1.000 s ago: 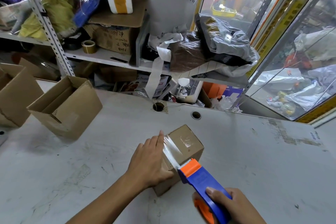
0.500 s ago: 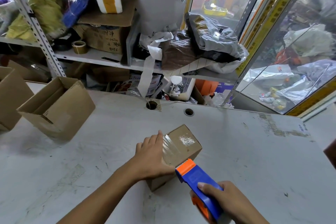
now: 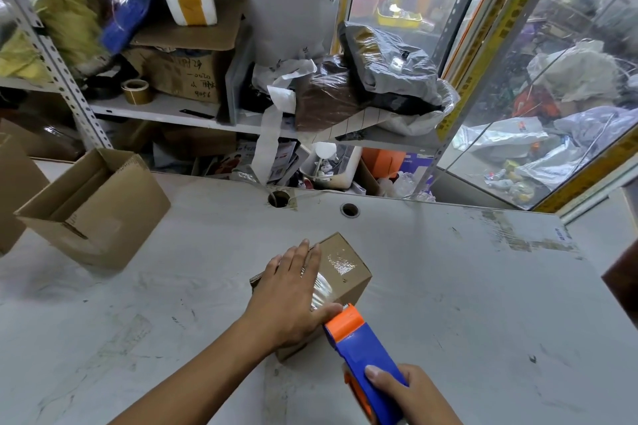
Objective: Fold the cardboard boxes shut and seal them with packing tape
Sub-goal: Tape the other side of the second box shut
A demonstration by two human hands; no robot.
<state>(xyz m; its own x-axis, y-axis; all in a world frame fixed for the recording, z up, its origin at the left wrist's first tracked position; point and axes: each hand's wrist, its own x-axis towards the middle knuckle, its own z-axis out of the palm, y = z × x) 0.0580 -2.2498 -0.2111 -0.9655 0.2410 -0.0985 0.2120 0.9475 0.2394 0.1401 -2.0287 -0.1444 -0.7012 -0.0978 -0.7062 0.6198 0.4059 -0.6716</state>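
A small closed cardboard box [image 3: 345,269] lies on the grey table [image 3: 448,304], with a shiny strip of clear tape along its top. My left hand [image 3: 293,293] lies flat on the box's top, fingers straight, pressing it down. My right hand [image 3: 411,397] grips a blue and orange tape dispenser [image 3: 359,345]. The dispenser's orange head touches the box's near edge, beside my left thumb.
An open empty cardboard box [image 3: 93,207] sits at the table's left, and another box [image 3: 13,193] is cut off by the left edge. Two round holes [image 3: 349,210] are in the tabletop behind. Cluttered shelves [image 3: 207,114] stand beyond the table; a glass partition [image 3: 552,97] rises at the right.
The dispenser has come down from above the box to its near edge, and the tape that hung loose now lies flat on the top. My left hand has stayed pressing on the box.
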